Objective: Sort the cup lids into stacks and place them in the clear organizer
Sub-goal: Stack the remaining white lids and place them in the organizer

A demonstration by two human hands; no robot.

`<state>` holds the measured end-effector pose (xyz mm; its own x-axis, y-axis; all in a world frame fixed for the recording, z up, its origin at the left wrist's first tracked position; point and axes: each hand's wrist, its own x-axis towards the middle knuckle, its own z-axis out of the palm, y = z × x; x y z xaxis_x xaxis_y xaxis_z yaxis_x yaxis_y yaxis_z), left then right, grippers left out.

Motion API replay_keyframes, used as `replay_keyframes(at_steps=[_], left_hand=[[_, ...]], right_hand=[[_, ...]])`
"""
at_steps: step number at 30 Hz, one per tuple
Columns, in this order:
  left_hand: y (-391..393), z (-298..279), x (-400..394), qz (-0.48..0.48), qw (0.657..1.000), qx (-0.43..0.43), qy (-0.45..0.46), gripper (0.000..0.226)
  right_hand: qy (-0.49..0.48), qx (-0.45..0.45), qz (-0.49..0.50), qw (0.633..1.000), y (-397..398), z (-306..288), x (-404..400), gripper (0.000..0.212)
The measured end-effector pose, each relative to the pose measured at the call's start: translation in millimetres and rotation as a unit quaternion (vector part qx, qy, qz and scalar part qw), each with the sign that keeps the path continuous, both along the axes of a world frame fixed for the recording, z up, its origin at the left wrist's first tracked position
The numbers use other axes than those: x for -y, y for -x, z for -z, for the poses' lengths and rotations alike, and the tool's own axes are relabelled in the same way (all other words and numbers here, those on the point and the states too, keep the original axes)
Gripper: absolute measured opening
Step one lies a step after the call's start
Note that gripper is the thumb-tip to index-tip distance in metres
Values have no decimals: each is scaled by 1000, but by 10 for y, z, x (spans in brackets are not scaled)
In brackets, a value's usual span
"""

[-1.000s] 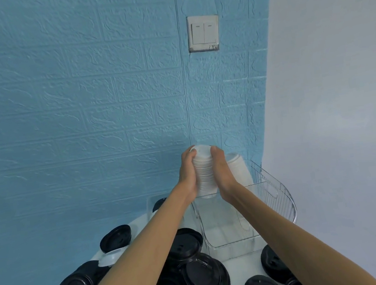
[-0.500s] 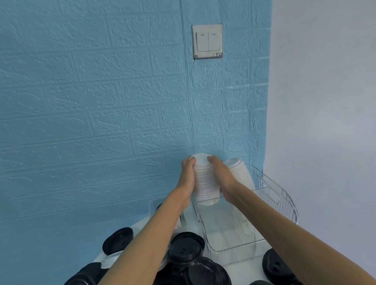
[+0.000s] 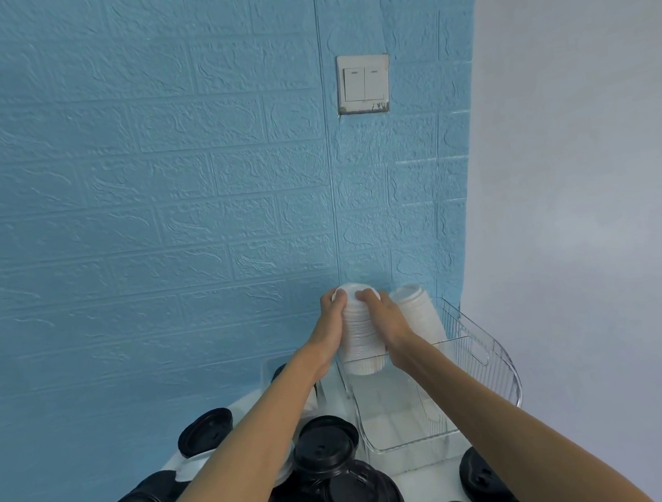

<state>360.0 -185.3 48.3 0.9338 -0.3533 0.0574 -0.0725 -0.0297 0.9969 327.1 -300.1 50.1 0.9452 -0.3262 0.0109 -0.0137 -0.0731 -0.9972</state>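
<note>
A tall stack of white cup lids [image 3: 359, 333] is held upright between my left hand [image 3: 327, 331] and my right hand [image 3: 387, 319], each curled around one side. Its bottom end sits at the far left rim of the clear organizer [image 3: 497, 359]. A second stack of white lids [image 3: 418, 315] stands in the organizer's far end, just right of my right hand. Several loose black lids [image 3: 328, 445] lie piled on the white table [image 3: 433, 484] below my forearms.
A blue brick-pattern wall with a white light switch [image 3: 364, 83] stands close behind the table. A white wall closes in on the right. Another clear container [image 3: 269, 373] with a black lid sits left of the organizer. More black lids [image 3: 480, 476] lie at the front right.
Both hands have lowered the white lid stack, so its bottom now reaches the organizer's rim. The camera has tilted up slightly.
</note>
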Motion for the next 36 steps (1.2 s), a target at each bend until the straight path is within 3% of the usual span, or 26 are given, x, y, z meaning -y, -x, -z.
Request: replay_keyframes(at_steps=[3,6,9,13,19,23,26,29,33,36], left_hand=[[32,56,-9,-8,1000,11,-21,51],[40,121,15,-59,995,22,-71,79],[63,163,49,-90,993,30,-67,82],[141,216,56,-105,989,72,-72,71],[141,218,65,-124,974,106,-154,45],[119,258,33,-127,965,101,-206,42],[14,313,9,-96,962,104,-233,41],[-39,362,3,-67,962,111,-240,40],[-57,352,11,-68,961,114,-243,38],[-34,316,4,-82,948,138,-274,30]], right_hand=[[-32,-38,-19,999,-8,-57,37,39],[-55,-64,-42,996,17,-114,78,24],[-11,-60,-53,997,-30,-121,54,46],[68,-53,-58,995,-85,-73,42,46],[98,-98,-104,985,-101,-89,155,38],[168,-144,-111,969,-162,-65,181,42],[216,-156,-108,958,-181,-64,147,29],[313,-167,-118,927,-222,-61,110,33],[380,-135,-112,908,-262,43,113,39],[397,-64,-37,915,-243,167,127,30]])
